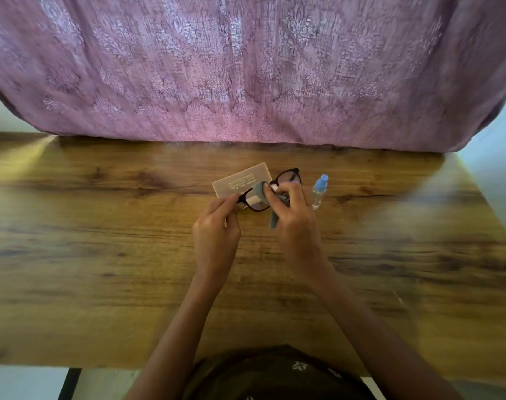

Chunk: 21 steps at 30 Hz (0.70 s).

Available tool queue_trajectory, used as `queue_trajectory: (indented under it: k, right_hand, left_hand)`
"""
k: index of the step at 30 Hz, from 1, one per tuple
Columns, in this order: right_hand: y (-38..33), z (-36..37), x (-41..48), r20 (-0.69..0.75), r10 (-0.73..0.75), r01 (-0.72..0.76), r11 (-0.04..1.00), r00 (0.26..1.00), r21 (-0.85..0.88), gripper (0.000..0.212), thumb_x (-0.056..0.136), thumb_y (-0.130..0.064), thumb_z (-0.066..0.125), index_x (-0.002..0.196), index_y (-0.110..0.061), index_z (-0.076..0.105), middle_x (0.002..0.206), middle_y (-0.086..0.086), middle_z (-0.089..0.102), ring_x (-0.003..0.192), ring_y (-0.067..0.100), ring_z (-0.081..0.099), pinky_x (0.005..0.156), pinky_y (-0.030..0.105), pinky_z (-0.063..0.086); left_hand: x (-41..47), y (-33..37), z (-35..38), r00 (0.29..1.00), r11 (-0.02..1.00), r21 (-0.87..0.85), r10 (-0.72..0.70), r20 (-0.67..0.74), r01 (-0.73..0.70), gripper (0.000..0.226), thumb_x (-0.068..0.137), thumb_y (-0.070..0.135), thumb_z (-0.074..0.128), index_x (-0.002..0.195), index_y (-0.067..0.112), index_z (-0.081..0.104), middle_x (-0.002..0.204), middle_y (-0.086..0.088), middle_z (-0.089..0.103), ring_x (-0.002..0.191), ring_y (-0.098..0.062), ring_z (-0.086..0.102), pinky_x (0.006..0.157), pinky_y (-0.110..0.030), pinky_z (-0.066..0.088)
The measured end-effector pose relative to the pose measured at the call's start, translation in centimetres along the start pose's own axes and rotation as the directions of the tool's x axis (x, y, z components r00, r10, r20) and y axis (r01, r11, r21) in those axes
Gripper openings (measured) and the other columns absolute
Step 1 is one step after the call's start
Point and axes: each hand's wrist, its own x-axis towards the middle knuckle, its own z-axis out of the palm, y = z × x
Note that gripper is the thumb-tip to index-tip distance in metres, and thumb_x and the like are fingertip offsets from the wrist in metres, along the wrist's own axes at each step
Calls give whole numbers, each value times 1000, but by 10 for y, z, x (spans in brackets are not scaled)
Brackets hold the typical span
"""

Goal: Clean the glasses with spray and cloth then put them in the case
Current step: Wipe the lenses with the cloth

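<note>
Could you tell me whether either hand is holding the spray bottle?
No, the spray bottle sits on the table beside the right hand, which holds the cloth.

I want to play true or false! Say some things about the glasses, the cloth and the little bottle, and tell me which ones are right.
1. The right hand holds a grey-blue cloth against the glasses. True.
2. The left hand holds the spray bottle. False: it pinches the frame of the glasses; the bottle is on the wooden table, to the right of the hands.
3. The glasses have a black frame. True.
4. The glasses are inside the case. False: they are out of it, held in both hands; the case lies on the table behind them.
</note>
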Motion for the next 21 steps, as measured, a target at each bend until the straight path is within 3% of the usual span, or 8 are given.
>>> queue_trajectory:
  k: [6,11,18,21]
  right_hand:
    - [1,0,-11,-23,11,-12,999,1000,-37,40,78,5,73,118,5,66,99,18,63,97,22,51,91,17,37]
    - [-5,2,-19,-8,-29,29,1000,1000,0,36,86,-1,62,121,5,63,103,17,63,96,25,56,86,21,50]
    - [-15,4,-22,32,-54,53,998,998,35,35,93,-11,50,121,6,63,109,17,62,105,20,49,93,17,42]
    - [-9,2,-20,10,2,-3,998,1000,58,33,91,-4,57,121,6,63,107,16,61,101,23,53,93,17,43]
  left_hand:
    - [0,2,0,1000,1000,1,-21,4,21,25,89,0,64,112,4,72,103,-9,73,88,-21,70,68,-40,58]
    - [0,2,0,999,999,-19,-37,4,37,25,89,0,63,113,5,71,104,-8,73,88,-21,69,69,-40,58]
    - [-1,0,-1,999,999,-2,-33,18,33,26,88,-2,62,111,2,71,105,-9,73,90,-21,69,72,-41,59]
    - [-1,1,-1,1000,1000,-22,-16,7,16,25,87,-3,63,110,2,71,103,-8,73,87,-21,69,70,-39,58]
